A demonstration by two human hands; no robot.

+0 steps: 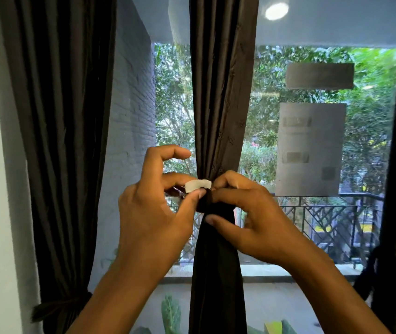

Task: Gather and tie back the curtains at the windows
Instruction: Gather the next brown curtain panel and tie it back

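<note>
readable text: none, honestly couldn't make out a single word
grey paper sheets (310, 148) stuck on the window glass: showed only their blank backs, with blurry darker patches
small white tab (197, 185): was blank too

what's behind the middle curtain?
Behind the middle curtain is the window glass, with trees and a balcony railing outside. Whatever lies directly behind the cloth is covered.
</note>
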